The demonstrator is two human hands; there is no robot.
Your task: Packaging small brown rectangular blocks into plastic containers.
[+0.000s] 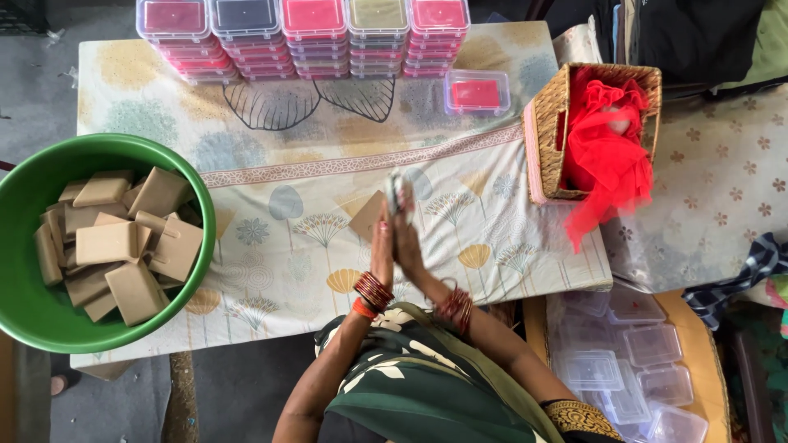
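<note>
My left hand [381,246] and my right hand [408,244] are pressed palm to palm over the middle of the patterned tablecloth [279,197]. Both wrists carry red bangles. A flat brown card piece [365,215] sticks out to the left from between the palms. At the fingertips there is a small pale thing [396,190], too blurred to make out. The green tub [29,312] with several brown card pieces stands to my left, apart from the hands.
Stacks of clear lidded boxes [312,37] with coloured fillings line the far edge, with one single red-filled box [477,92] beside them. A wicker basket [548,139] holding red net cloth stands at the right. Empty clear containers [632,361] lie at lower right.
</note>
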